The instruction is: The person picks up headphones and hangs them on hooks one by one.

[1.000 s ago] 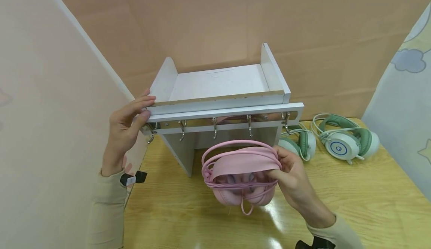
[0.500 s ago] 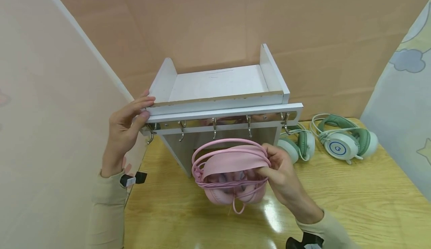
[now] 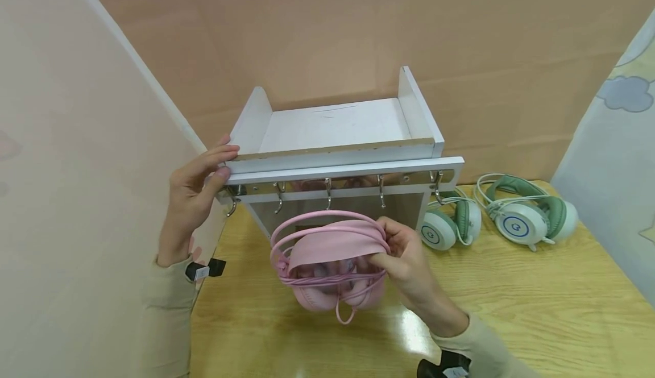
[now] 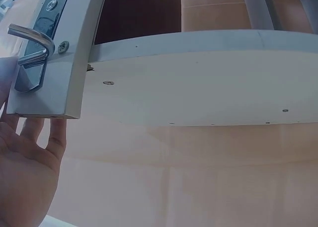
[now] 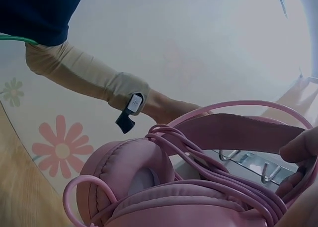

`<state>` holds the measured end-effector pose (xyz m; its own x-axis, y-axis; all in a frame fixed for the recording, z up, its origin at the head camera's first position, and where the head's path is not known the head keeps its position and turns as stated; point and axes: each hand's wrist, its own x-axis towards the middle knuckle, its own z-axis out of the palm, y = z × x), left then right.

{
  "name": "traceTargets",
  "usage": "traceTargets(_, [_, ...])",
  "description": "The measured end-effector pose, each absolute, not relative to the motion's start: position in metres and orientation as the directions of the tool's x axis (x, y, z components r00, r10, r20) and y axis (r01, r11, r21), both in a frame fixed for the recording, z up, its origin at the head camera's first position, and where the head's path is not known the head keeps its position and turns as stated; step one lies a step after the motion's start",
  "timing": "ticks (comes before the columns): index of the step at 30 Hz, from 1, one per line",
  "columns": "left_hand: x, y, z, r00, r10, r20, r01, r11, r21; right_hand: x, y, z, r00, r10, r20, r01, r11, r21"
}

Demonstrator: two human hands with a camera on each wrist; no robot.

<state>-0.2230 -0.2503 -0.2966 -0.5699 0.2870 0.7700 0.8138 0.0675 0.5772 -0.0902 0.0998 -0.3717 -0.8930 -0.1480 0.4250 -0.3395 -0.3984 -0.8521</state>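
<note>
Yellow wood-grain tabletop (image 3: pixel 512 293). Right hand (image 3: pixel 408 258), pinching pink padded headphones (image 3: pixel 335 245), has shifted left, lining them up below the white wooden rack's (image 3: pixel 338 125) middle silver hook (image 3: pixel 328 191). Left hand (image 3: pixel 193 199) grips rack's left end.

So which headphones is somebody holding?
The pink headphones: the right hand grips them by the headband, while both green-and-white pairs lie on the table.

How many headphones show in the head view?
3: pink headphones in the right hand, a white-green pair right of the hook rack, and another white-green pair farther right. The rack may hide more.
</note>
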Motion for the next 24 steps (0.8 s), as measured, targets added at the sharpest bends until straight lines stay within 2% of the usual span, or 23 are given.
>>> traceTargets(7, [-0.224, -0.249, -0.296, -0.568, 0.303, 0.765, 0.816, 0.09, 0.571, -0.089, 0.087, -0.37, -0.919, -0.153, 0.364, -0.291, -0.361, -0.886])
traceTargets(14, [-0.223, -0.249, -0.296, -0.559, 0.301, 0.772, 0.819, 0.056, 0.571, -0.091, 0.075, -0.368, -0.937, -0.138, 0.322, -0.262, -0.332, -0.906])
traceTargets(24, [-0.222, -0.252, -0.295, -0.557, 0.308, 0.772, 0.819, 0.051, 0.571, -0.097, 0.057, -0.367, -0.937, -0.142, 0.32, -0.264, -0.312, -0.912])
